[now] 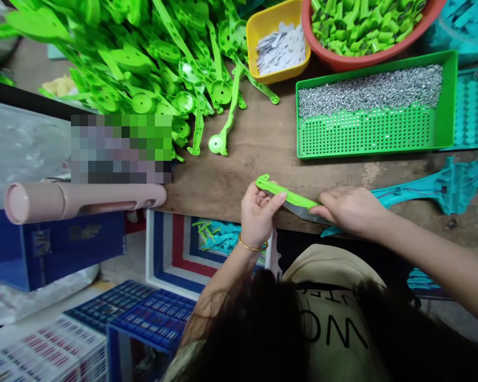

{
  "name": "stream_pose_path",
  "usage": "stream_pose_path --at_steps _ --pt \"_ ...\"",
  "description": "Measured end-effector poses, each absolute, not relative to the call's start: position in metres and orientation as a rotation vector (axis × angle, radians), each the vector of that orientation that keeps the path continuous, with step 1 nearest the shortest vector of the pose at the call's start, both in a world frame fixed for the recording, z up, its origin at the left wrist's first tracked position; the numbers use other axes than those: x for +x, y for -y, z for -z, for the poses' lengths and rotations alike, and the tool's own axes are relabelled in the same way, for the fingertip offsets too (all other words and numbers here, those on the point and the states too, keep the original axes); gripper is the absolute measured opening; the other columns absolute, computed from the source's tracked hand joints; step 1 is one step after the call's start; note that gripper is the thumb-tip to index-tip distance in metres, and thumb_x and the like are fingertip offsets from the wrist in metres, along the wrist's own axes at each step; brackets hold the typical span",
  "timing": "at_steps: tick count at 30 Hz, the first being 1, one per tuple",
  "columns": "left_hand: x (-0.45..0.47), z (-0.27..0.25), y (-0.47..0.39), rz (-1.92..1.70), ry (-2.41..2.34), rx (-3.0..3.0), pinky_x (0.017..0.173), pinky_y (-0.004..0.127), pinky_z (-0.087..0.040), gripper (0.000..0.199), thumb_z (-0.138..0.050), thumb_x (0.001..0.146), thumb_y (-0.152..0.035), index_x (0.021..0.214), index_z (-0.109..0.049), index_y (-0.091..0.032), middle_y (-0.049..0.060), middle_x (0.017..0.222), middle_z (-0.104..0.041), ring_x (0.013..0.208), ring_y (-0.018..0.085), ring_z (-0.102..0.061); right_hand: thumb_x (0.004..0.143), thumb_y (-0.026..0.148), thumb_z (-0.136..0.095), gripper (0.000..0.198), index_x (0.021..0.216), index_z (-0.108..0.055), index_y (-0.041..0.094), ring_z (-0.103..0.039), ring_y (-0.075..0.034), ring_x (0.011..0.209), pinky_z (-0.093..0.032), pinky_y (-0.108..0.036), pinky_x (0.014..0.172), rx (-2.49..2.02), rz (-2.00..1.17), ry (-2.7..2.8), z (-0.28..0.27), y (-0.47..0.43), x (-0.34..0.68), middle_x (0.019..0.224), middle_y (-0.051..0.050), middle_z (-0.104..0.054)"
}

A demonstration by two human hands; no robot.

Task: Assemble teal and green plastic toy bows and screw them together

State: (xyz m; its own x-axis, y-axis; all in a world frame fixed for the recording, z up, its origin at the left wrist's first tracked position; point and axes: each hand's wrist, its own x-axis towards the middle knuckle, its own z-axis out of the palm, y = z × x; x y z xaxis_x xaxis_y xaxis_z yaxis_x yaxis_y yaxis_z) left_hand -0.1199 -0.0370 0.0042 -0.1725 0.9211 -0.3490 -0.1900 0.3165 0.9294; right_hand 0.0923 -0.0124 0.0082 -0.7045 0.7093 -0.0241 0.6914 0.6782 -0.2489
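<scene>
The left hand (259, 212) pinches one end of a long green plastic piece (289, 196); the right hand (350, 209) closes around the other, seemingly for steadiness, above the table's (211, 185) near edge; a tray (366, 139) of metal bits (370, 93) sits beyond, probably for easy reach.

One camera sits on the person's head and looks down and forward. The dark hair (258, 329) and shirt (334, 339) are very close, at the bottom. The left hand (258, 212) and right hand (350, 209) are near, around the middle. The wooden table (258, 138) stretches past them, with the red bowl (342, 62) farther off.
</scene>
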Motion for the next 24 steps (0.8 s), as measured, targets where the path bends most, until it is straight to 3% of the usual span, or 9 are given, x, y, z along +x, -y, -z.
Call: stream_pose_path --at_steps 11,15,18,20,24 --pt "-0.121 -0.016 0.030 -1.099 -1.346 0.660 0.073 0.020 -0.057 0.044 -0.083 0.065 -0.025 0.101 -0.057 -0.021 -0.003 0.087 -0.066 0.075 0.008 -0.065 0.101 0.042 -0.030 0.051 0.074 -0.064 0.016 -0.061 -0.018 0.063 -0.025 -0.031 0.054 -1.237 -0.435 2.830 -0.011 0.012 0.091 0.068 -0.009 -0.069" --pt "-0.136 -0.025 0.026 -0.951 -1.280 0.641 0.068 0.027 -0.060 0.036 -0.080 0.071 -0.038 0.094 -0.062 -0.018 0.000 0.082 -0.067 0.072 0.013 -0.067 0.100 0.047 -0.030 0.053 0.079 -0.065 0.014 -0.063 -0.020 0.069 -0.029 -0.030 0.056 -1.316 -0.549 2.874 -0.023 0.009 0.090 0.073 -0.013 -0.070" --pt "-0.141 -0.024 0.028 -1.037 -1.313 0.747 0.066 0.024 -0.057 0.029 -0.078 0.074 -0.039 0.089 -0.067 -0.018 0.000 0.080 -0.068 0.069 0.011 -0.065 0.097 0.054 -0.037 0.051 0.093 -0.066 0.012 -0.065 -0.023 0.082 -0.036 -0.030 0.064 -1.345 -0.808 2.767 -0.039 0.003 0.077 0.092 -0.016 -0.072" --pt "-0.140 -0.021 0.031 -1.113 -1.360 0.850 0.068 0.022 -0.054 0.026 -0.079 0.073 -0.037 0.087 -0.069 -0.018 0.000 0.080 -0.069 0.070 0.011 -0.063 0.096 0.050 -0.043 0.043 0.101 -0.065 0.014 -0.065 -0.021 0.088 -0.039 -0.029 0.069 -1.287 -1.125 2.554 -0.046 -0.002 0.064 0.101 -0.013 -0.072" --pt "-0.135 -0.019 0.037 -1.241 -1.444 0.982 0.066 0.020 -0.049 0.021 -0.079 0.073 -0.037 0.080 -0.071 -0.019 -0.001 0.075 -0.066 0.070 0.010 -0.059 0.094 0.037 -0.052 0.026 0.095 -0.066 0.016 -0.061 -0.013 0.072 -0.039 -0.024 0.064 -1.233 -1.586 2.107 -0.049 -0.007 0.046 0.083 -0.003 -0.071"
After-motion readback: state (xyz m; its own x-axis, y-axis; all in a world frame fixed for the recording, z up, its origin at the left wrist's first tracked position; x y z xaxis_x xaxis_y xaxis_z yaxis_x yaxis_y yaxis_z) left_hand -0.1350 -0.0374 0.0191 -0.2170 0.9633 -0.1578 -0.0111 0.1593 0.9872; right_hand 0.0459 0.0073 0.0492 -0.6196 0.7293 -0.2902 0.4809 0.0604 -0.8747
